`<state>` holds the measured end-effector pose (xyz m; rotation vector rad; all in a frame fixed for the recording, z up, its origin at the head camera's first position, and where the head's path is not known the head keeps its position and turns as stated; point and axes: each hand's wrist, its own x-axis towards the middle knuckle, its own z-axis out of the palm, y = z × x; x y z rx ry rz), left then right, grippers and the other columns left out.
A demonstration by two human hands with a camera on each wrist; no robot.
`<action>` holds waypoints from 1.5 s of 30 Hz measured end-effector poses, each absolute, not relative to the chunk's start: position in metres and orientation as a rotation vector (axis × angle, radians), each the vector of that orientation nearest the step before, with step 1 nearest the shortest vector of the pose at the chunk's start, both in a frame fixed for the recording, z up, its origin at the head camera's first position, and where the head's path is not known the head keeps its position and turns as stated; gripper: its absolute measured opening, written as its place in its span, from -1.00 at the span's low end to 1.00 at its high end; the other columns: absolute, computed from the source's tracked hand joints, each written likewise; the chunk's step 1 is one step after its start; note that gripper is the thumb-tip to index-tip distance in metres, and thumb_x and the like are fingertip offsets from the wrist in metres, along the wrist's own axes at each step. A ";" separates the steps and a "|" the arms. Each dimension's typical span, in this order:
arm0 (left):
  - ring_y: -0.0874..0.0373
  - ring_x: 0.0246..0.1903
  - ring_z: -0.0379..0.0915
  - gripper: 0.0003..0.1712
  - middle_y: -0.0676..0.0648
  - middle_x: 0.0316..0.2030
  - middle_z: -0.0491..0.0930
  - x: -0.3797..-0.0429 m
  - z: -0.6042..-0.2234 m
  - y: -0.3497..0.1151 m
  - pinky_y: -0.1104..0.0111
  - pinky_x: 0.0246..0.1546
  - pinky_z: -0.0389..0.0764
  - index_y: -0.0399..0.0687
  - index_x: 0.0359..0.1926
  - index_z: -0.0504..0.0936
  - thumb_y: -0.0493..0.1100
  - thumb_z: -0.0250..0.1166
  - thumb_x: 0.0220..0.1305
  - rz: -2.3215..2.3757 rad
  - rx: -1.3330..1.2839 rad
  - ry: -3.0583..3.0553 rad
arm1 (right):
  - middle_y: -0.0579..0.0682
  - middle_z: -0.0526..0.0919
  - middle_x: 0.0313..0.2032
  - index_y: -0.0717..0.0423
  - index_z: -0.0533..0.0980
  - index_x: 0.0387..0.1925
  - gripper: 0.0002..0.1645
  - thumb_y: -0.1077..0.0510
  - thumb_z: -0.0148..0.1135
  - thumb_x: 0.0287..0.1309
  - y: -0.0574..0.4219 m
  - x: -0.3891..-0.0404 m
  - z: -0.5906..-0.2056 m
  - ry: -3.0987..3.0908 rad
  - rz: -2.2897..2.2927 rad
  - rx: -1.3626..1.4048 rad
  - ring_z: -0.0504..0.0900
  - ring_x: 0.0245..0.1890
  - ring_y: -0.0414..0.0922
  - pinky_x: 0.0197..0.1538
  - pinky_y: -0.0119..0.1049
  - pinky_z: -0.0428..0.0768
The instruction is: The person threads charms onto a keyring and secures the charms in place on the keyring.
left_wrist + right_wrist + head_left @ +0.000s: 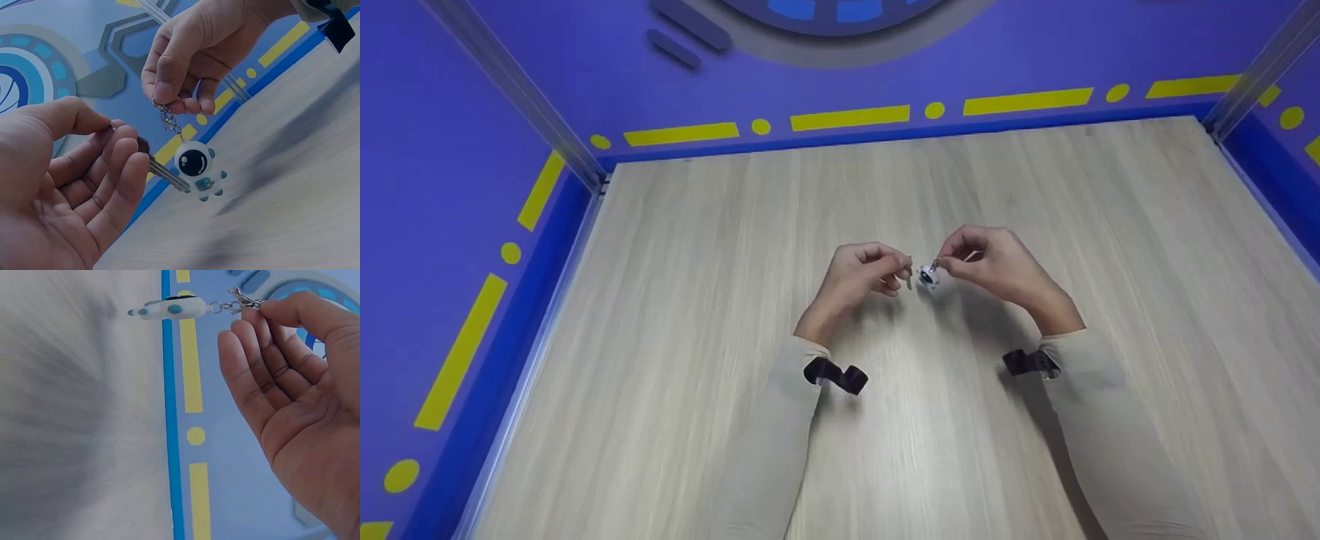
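Note:
Between thumb and forefinger my left hand (864, 271) pinches a key (163, 170) by a thin ring at its head, its blade pointing down and to the right in the left wrist view. My right hand (996, 262) pinches the metal clasp end of a keychain (167, 118). From its short chain hangs a small white astronaut figure (197, 169) with a black visor and teal patches. The hands face each other a short way apart above the table, and the key blade overlaps the astronaut's side in the left wrist view.
A pale wood-grain table (697, 360) lies under both hands. Purple-blue panels with yellow dashes (849, 118) rise at its back and sides, joined by metal corner posts (521, 90). Black straps (834, 373) sit on both sleeved wrists.

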<state>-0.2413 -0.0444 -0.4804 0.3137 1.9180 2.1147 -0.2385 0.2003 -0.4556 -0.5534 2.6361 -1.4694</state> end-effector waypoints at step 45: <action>0.15 -0.42 0.68 -0.89 -0.09 -0.42 0.74 -0.234 -0.479 -0.035 0.32 -0.31 0.75 -0.56 -0.24 0.68 -0.46 0.31 0.34 2.105 0.598 1.910 | 0.02 0.73 -0.28 0.26 0.70 -0.23 -0.94 0.31 0.38 0.36 0.187 -0.231 -0.452 2.584 -1.488 -0.682 0.65 -0.24 -0.12 -0.12 -0.37 0.62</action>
